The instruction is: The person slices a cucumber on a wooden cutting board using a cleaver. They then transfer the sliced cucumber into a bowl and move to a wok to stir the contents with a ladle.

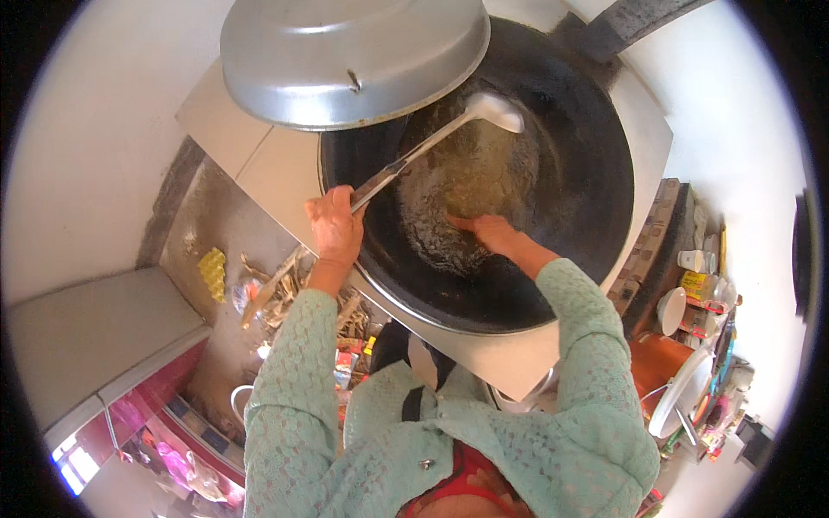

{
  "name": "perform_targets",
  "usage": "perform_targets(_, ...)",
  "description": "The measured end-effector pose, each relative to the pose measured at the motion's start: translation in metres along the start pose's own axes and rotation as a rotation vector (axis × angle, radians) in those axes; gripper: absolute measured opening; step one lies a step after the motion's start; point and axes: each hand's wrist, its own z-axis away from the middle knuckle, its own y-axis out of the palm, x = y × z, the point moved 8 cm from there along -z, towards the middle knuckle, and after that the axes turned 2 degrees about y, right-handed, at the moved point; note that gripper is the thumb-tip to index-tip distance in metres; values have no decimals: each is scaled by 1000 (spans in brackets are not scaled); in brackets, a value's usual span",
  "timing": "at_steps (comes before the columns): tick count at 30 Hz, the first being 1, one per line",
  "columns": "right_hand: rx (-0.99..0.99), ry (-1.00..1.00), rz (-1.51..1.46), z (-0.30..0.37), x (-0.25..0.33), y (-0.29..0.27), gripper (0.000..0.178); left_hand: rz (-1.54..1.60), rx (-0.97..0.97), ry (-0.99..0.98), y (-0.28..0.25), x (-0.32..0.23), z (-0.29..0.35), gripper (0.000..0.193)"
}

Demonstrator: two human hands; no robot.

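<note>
A large black wok [587, 198] is set into a pale tiled stove top [268, 186], with murky, rippling liquid [475, 168] in its bottom. My left hand [335, 226], at the wok's near left rim, is closed around the handle of a metal wok spatula [432, 141]. Its pale blade lies toward the far side, over the liquid. Low inside the wok is my right hand [494, 233], one finger stretched left at the liquid's surface. Its other fingers are hidden. Over the far left of the wok stands a big silver metal lid [354, 60], tilted.
Split firewood and scraps [281, 289] lie on the floor at the left, near a yellow egg tray [212, 274]. A grey-topped cabinet [95, 337] stands lower left. At the right are jars [701, 285], a white bowl [671, 311] and a round white lid [682, 393].
</note>
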Motion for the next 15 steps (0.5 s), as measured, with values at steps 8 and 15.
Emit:
perform_targets(8,-454,221,-18,112,-25,-116,34,82,-32,-19,-1,1,1,31)
perform_targets(15,-555,493,-239,137,-66,-100,34,93,-6,-10,-1,-1,0,32)
